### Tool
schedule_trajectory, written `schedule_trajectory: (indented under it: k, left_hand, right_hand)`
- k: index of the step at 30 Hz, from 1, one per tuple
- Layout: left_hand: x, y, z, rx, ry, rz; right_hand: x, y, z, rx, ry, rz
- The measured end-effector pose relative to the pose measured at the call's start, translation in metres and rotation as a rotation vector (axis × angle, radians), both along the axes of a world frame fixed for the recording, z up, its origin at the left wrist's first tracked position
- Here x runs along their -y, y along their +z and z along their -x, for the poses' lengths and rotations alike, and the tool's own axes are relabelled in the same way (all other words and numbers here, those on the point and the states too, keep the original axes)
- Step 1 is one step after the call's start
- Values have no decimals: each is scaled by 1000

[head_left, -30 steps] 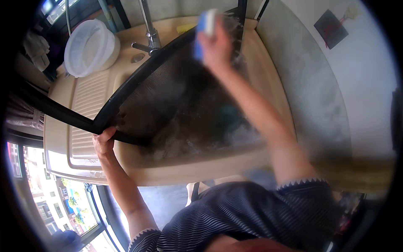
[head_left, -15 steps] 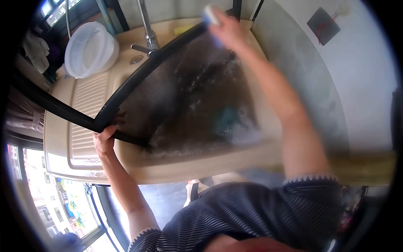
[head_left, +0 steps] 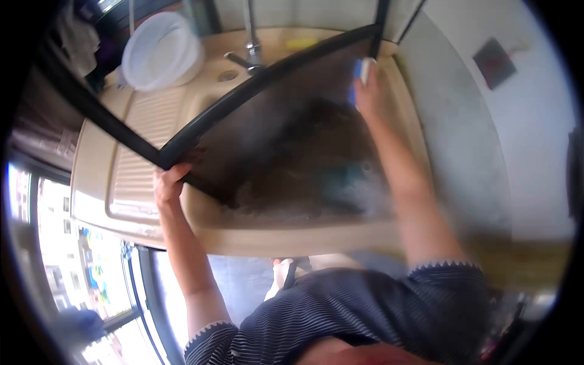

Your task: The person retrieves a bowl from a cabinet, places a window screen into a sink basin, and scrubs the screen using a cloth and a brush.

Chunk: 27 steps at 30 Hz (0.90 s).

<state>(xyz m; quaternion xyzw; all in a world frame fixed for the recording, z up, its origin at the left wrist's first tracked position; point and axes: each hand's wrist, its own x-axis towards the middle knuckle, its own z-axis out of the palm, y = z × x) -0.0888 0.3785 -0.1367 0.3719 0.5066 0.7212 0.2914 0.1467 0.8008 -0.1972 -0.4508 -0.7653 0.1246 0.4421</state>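
Note:
A window screen [head_left: 261, 115] with a black frame and dark mesh stands tilted in a beige sink [head_left: 292, 239], its lower part in murky, sudsy water. My left hand [head_left: 170, 182] is closed around the frame's near left corner. In my right hand [head_left: 371, 97] is a blue and white scrub brush [head_left: 366, 72], held against or close to the mesh near the far right corner; contact is blurred. A teal thing [head_left: 342, 182] shows in the water, its kind unclear.
Behind the screen rises a chrome faucet [head_left: 250, 52]. A translucent white basin [head_left: 161, 55] rests on the ribbed drainboard [head_left: 143, 158] at the left. Something yellow [head_left: 302, 44] lies on the back ledge. A grey wall [head_left: 453, 128] bounds the right side.
My right hand with the brush has moved from the top of the frame down along the right side. My left hand keeps its grip. The whole view has shifted slightly.

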Motion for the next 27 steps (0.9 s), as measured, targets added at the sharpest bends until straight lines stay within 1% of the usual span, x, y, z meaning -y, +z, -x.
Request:
schedule_trajectory:
  k: [1,2,3,4,5,6,7,8,10,11,12,13,14,15,16,17,18,19,21,22,23,25,26,27]
  left_hand:
    - [-1,6,-4,3,23,14]
    - [2,6,0,-38,-23,61]
    - [0,18,-10,-18,1,36]
    - [0,18,-11,11,20,36]
    - [-1,23,-14,41,4,15]
    - [1,20,-10,22,17,58]
    - [-1,23,-11,13,4,21]
    - [-6,23,-10,40,-2,27]
    - [-2,19,-12,79,46,26]
    - [-1,17,-14,86,67,23]
    - [-4,12,-11,87,2,-65]
    - [-5,16,-12,31,-77,-86]
    - [-10,19,-15,66,-87,-158]
    - [-14,22,-18,103,-98,-229]
    - [-12,27,-18,179,-89,-210]
    - [-10,29,-18,251,-81,-191]
    - [-10,28,-17,354,-97,-231]
    - [-9,29,-20,396,-31,-180]
    - [-10,32,-25,468,96,-81]
    - [-12,28,-22,526,138,-140]
    - [-12,30,-23,500,217,-145]
    - [-11,10,-8,475,137,-87]
    - [-11,8,-5,456,151,-83]
    - [-12,7,-5,433,166,-79]
  right_hand:
    - [2,-31,-13,81,1,110]
    - [12,-52,-25,220,-26,221]
    - [22,-72,-38,373,-43,324]
    - [42,-81,-44,473,-26,299]
    - [46,-106,-53,574,30,342]
    - [35,-141,-61,693,123,428]
    - [27,-165,-67,815,205,511]
    - [37,-157,-72,786,258,508]
    - [68,-113,-57,754,404,473]
    - [81,-94,-52,622,571,401]
    - [97,-72,-49,492,730,336]
    - [119,-43,-38,378,811,322]
    - [144,-11,-22,263,888,314]
    - [172,21,-8,224,901,249]
    - [199,53,7,182,939,90]
    - [223,76,22,102,977,5]
    - [246,100,37,34,988,-94]
    - [264,114,54,-79,1041,-204]
    - [298,128,85,-196,1043,-370]
    - [313,123,98,-180,1019,-401]
    - [323,118,108,-164,996,-432]
    - [325,92,115,-109,957,-504]
    - [323,74,118,-80,938,-540]
    - [318,58,113,10,961,-562]
